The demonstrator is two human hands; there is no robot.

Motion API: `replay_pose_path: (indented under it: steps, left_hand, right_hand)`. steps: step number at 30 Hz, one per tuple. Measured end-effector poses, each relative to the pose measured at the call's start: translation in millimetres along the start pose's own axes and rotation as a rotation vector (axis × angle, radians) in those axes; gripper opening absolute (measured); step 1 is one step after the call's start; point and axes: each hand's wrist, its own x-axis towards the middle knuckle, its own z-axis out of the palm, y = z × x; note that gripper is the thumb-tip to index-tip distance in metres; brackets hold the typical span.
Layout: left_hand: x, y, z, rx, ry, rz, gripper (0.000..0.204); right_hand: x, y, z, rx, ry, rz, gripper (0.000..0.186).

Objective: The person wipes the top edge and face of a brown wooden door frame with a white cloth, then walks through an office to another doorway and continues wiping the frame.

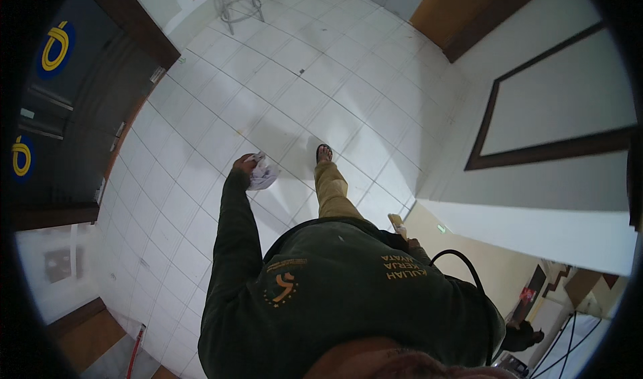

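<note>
My left hand (244, 163) is closed around a crumpled whitish cloth (264, 174), held out in front of me above the tiled floor. Low at my right side, my right hand (416, 249) grips what looks like a flat paintbrush (398, 225) with a tan end pointing forward. Most of the right hand's fingers are hidden by my dark green sweatshirt (355, 278). One sandalled foot (323, 153) shows ahead on the floor, below tan trousers.
White tiles (281, 77) cover the floor. Dark glass doors (74, 104) stand at left, a round stool (238, 4) far ahead. On the right wall is a dark-framed panel (562, 104). A red pole (136, 352) lies lower left; a black cable (469, 262) loops beside my right arm.
</note>
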Motion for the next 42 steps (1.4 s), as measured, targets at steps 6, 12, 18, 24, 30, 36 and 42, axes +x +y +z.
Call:
replay_pose_path:
  steps: [6, 12, 18, 24, 30, 36, 42]
  left_hand:
    - [85, 11, -20, 0.639, -0.1, 0.057, 0.038]
    - [94, -24, -87, -0.013, 0.147, -0.528, 0.026]
    - [149, 15, -53, 0.458, -0.038, -0.65, 0.023]
    - [312, 113, -50, 0.749, -0.255, -0.576, 0.022]
    - [511, 303, -19, 0.945, -0.464, -0.465, 0.024]
    - [656, 465, 44, 0.996, -0.648, -0.575, 0.027]
    - [756, 554, 106, 1.049, -0.71, -0.476, 0.028]
  right_hand:
    - [155, -109, -79, -0.113, 0.034, -0.326, 0.026]
    - [286, -263, -259, 0.208, 0.072, -0.359, 0.028]
    - [348, -389, -395, 0.98, -0.098, -0.212, 0.019]
    - [419, -500, -443, 0.886, -0.135, -0.241, 0.022]
    - [456, -562, -525, 0.982, -0.224, -0.238, 0.04]
    - [524, -640, -582, 0.991, -0.243, -0.548, 0.048]
    - [663, -717, -652, 0.313, -0.032, -0.928, 0.046]
